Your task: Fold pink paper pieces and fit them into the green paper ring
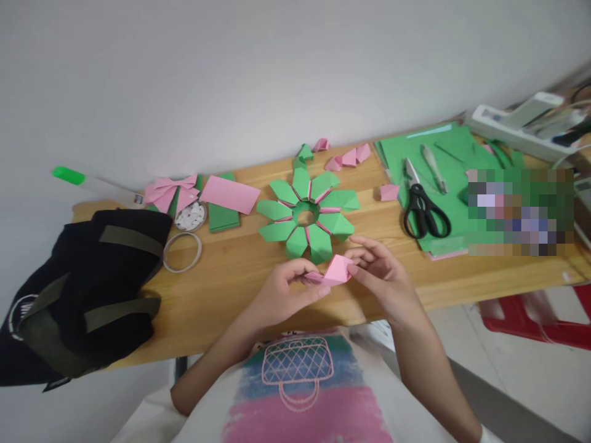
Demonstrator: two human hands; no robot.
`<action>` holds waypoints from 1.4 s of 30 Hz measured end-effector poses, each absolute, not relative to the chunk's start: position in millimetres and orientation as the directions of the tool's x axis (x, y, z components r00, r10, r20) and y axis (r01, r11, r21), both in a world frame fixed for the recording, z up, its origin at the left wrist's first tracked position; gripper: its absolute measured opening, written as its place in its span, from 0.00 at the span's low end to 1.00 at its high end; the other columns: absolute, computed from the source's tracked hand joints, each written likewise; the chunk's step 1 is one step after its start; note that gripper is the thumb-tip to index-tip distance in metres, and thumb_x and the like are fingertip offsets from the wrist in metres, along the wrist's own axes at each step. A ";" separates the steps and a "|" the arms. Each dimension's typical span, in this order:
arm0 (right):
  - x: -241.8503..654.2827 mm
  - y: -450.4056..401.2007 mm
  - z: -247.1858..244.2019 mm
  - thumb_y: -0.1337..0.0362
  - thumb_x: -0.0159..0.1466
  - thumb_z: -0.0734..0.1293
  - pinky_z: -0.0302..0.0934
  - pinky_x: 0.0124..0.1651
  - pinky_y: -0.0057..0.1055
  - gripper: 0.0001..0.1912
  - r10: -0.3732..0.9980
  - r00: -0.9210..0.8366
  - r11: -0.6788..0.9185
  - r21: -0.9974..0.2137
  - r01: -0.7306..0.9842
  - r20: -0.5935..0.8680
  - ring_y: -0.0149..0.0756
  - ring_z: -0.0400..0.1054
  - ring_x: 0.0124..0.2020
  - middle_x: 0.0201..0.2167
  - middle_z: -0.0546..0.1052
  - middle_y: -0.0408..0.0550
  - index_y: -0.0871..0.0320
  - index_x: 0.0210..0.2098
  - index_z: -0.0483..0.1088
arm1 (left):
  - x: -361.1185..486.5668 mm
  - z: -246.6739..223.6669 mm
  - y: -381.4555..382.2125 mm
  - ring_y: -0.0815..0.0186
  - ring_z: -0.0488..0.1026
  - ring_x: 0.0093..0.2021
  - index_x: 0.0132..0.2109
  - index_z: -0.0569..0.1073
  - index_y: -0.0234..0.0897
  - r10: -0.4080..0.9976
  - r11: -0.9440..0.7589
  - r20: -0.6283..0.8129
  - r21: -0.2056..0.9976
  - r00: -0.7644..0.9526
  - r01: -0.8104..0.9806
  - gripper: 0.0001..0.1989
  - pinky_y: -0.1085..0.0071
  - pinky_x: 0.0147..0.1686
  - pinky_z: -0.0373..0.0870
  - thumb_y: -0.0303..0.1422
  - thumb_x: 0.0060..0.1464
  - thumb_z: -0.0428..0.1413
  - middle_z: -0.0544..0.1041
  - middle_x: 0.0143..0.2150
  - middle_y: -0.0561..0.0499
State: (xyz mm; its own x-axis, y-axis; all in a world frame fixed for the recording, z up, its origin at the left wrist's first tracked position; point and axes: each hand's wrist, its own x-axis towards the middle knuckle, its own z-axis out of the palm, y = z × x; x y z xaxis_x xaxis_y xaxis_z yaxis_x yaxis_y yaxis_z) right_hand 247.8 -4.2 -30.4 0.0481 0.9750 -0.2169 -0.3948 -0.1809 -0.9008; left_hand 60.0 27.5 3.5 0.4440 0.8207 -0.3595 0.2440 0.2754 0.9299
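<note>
Both my hands hold one folded pink paper piece [338,269] above the table's near side. My left hand [290,289] pinches its left end between thumb and fingers. At its right edge, the thumb and a finger of my right hand [381,271] press on the paper. Just beyond my hands lies a ring of folded green and pink paper petals [339,199], with a round opening in its middle. Some smaller folded pink pieces [349,157] rest behind the ring, and a single pink piece [389,192] sits to its right.
Black-handled scissors [422,209] and a pen-like tool [434,167] lie on green paper sheets [392,151] at the right. A power strip [512,126] is at the far right. Leftward are pink paper [231,193], a tape roll [182,252] and a black bag [111,277].
</note>
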 end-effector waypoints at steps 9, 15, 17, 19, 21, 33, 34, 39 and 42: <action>254.0 -0.5 -40.3 0.59 0.56 0.74 0.68 0.44 0.32 0.16 0.959 0.229 -0.129 -0.976 -0.178 -0.169 0.32 0.71 0.38 0.37 0.77 0.45 0.51 0.43 0.71 | 67.4 -1.9 31.0 0.67 0.71 0.31 0.29 0.75 0.35 0.871 0.191 -0.299 0.937 0.391 0.293 0.08 0.72 0.33 0.66 0.36 0.51 0.58 0.78 0.29 0.51; 267.8 22.4 -53.0 0.54 0.52 0.76 0.68 0.48 0.38 0.20 0.909 0.293 -0.229 -0.943 -0.241 -0.295 0.34 0.74 0.37 0.32 0.79 0.42 0.52 0.40 0.70 | 62.5 -5.5 35.3 0.68 0.72 0.30 0.32 0.76 0.35 0.904 0.251 -0.311 0.941 0.292 0.227 0.08 0.73 0.32 0.66 0.36 0.49 0.61 0.78 0.29 0.51; 268.9 29.9 -49.5 0.54 0.50 0.77 0.69 0.45 0.35 0.22 0.913 0.246 -0.253 -0.925 -0.285 -0.325 0.32 0.74 0.34 0.29 0.79 0.39 0.51 0.40 0.69 | 61.6 -3.7 37.5 0.68 0.72 0.30 0.32 0.76 0.34 0.907 0.273 -0.316 0.945 0.279 0.183 0.09 0.74 0.31 0.67 0.37 0.48 0.62 0.78 0.29 0.51; 268.4 36.0 -44.5 0.55 0.47 0.78 0.69 0.39 0.31 0.23 0.917 0.192 -0.279 -0.906 -0.319 -0.350 0.30 0.74 0.30 0.26 0.79 0.37 0.51 0.40 0.70 | 60.8 -1.5 39.8 0.68 0.73 0.30 0.32 0.75 0.34 0.910 0.287 -0.319 0.946 0.267 0.151 0.10 0.73 0.32 0.68 0.37 0.47 0.62 0.78 0.28 0.51; 266.9 40.1 -39.9 0.56 0.46 0.79 0.68 0.34 0.27 0.23 0.923 0.113 -0.309 -0.886 -0.347 -0.367 0.28 0.72 0.26 0.23 0.77 0.36 0.52 0.39 0.71 | 60.1 0.3 41.9 0.68 0.73 0.31 0.32 0.75 0.34 0.910 0.293 -0.316 0.948 0.268 0.121 0.10 0.73 0.33 0.69 0.38 0.47 0.62 0.79 0.29 0.51; 253.2 42.7 -32.9 0.59 0.46 0.79 0.68 0.30 0.22 0.21 0.894 -0.054 -0.408 -0.762 -0.503 -0.444 0.24 0.71 0.23 0.23 0.77 0.37 0.54 0.37 0.74 | 56.9 -7.1 47.6 0.68 0.72 0.28 0.32 0.75 0.34 0.907 0.358 -0.367 0.930 0.208 0.082 0.14 0.74 0.27 0.68 0.41 0.43 0.64 0.77 0.28 0.51; 252.6 42.8 -32.3 0.59 0.46 0.79 0.68 0.30 0.23 0.20 0.895 -0.052 -0.407 -0.762 -0.504 -0.444 0.24 0.71 0.23 0.23 0.77 0.37 0.54 0.36 0.74 | 57.0 -8.2 48.2 0.68 0.72 0.28 0.32 0.75 0.34 0.907 0.363 -0.371 0.929 0.200 0.080 0.14 0.75 0.26 0.68 0.41 0.42 0.64 0.77 0.28 0.51; 251.5 42.8 -32.2 0.59 0.46 0.79 0.68 0.31 0.24 0.19 0.893 -0.058 -0.413 -0.762 -0.499 -0.447 0.25 0.71 0.23 0.23 0.77 0.37 0.53 0.37 0.74 | 58.1 -8.8 50.0 0.69 0.72 0.28 0.34 0.75 0.35 0.895 0.403 -0.407 0.913 0.183 0.061 0.15 0.76 0.25 0.66 0.39 0.40 0.64 0.78 0.29 0.51; 251.1 42.3 -33.2 0.59 0.46 0.79 0.68 0.31 0.23 0.20 0.891 -0.065 -0.417 -0.753 -0.510 -0.449 0.25 0.71 0.23 0.22 0.77 0.37 0.53 0.36 0.74 | 58.3 -7.6 49.6 0.70 0.70 0.25 0.35 0.74 0.34 0.887 0.427 -0.434 0.901 0.160 0.077 0.16 0.77 0.23 0.64 0.38 0.39 0.64 0.76 0.25 0.53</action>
State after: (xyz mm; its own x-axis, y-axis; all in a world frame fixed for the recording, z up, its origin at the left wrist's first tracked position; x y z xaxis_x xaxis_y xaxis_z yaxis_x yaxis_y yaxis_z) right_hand 251.1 42.3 -33.2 -0.0649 0.8909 -0.4495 -0.5097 -0.4168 -0.7526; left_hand 58.3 49.6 -7.6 0.1605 0.8867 -0.4337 0.0773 0.4268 0.9011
